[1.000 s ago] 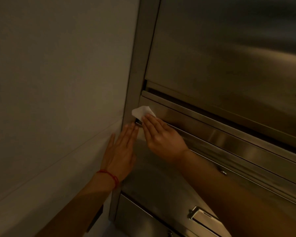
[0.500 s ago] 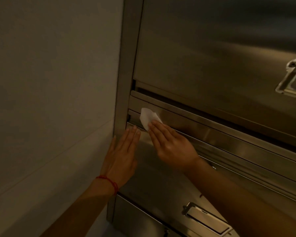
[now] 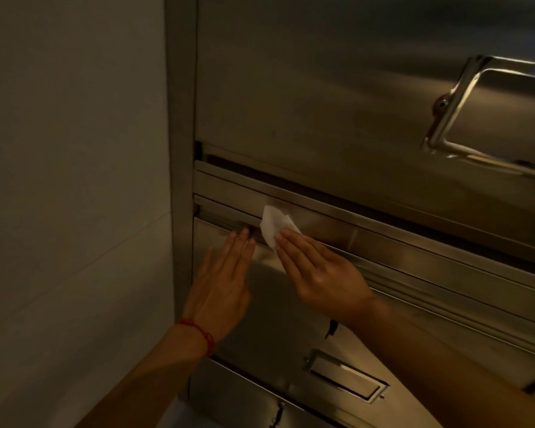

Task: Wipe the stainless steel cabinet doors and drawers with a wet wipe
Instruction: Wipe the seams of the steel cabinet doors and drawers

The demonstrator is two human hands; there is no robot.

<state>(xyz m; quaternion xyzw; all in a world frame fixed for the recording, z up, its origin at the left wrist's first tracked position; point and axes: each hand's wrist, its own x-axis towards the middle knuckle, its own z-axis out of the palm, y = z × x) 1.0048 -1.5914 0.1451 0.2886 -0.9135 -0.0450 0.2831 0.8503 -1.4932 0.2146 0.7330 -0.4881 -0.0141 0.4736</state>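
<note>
A white wet wipe [image 3: 275, 224] lies against the steel strip [image 3: 383, 233] at the top of a stainless drawer front [image 3: 278, 310]. My right hand [image 3: 318, 270] presses the wipe flat with straight fingers; only the wipe's upper part shows beyond the fingertips. My left hand [image 3: 221, 284], with a red string on the wrist, rests flat on the drawer front just left of the wipe, fingers straight and together. Above is a large steel cabinet door [image 3: 322, 88] with a shiny bar handle [image 3: 464, 97].
A plain wall [image 3: 74, 180] meets the cabinet's steel frame post [image 3: 181, 149] on the left. A recessed pull [image 3: 346, 378] sits low on the drawer front. Another drawer [image 3: 229, 400] shows below it.
My right hand has slid the wipe to the right along the steel strip, away from the left corner. My left hand stays flat on the drawer front. The view has shifted right.
</note>
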